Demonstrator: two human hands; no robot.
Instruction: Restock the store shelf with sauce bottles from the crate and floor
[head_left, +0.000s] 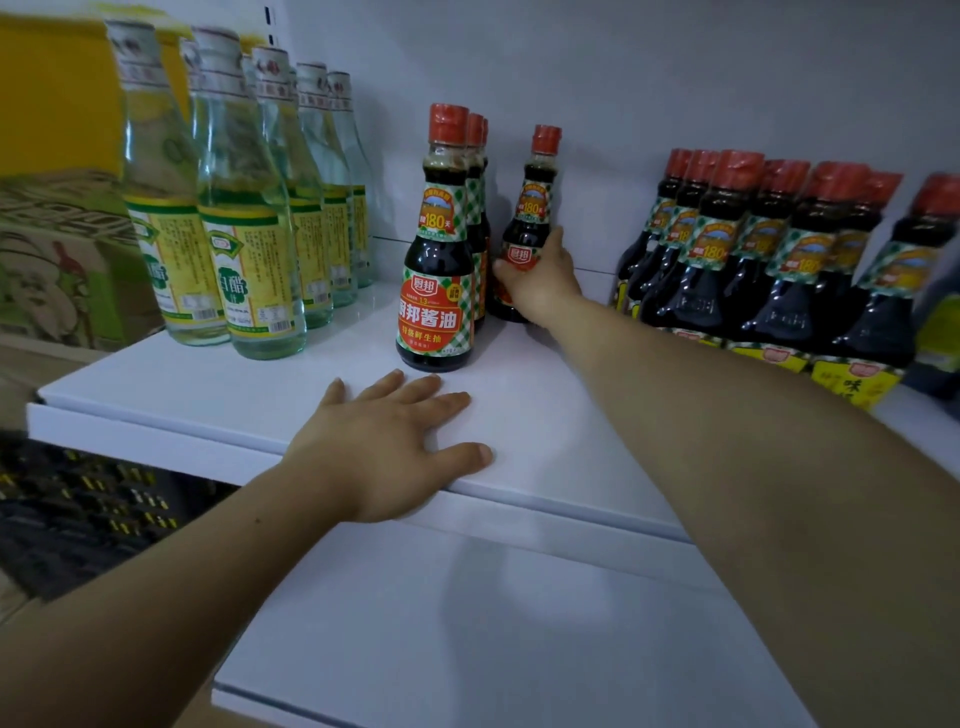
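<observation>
White laminate shelf (208, 395), the largest element, spanning the view, with a second white board (467, 623) below. At right, wrapped packs of dark sauce bottles (779, 270), red-capped, pressed close together. At left, files of clear vinegar bottles (249, 249) with yellow-green labels marked 白醋. Lower left, beneath the shelf, a dark slatted crate (78, 509), blurred. At centre, a single file of soy sauce bottles (436, 280), at least three deep, running front to back.

Just right of that file, near the back wall, the held bottle (532, 208): upright, long axis vertical, base on or just above the board, cannot tell which. Right hand (543, 283) wrapped round its lower body from the front and right, fingers (511, 278) curled across the label, arm stretched out. Left hand (389, 447) flat on the shelf's front edge, fingers straight and spread, grasping nothing, near the front bottle but well apart from the held one.

Judged step: seating the held bottle as the start of a second file beside the first, with bare board lying toward the viewer from the grip.

Legible on the front label: 厨邦 in a red badge, 厨邦酱油 in large characters, 特级鲜生抽 beneath. On the neck labels: 180天.
</observation>
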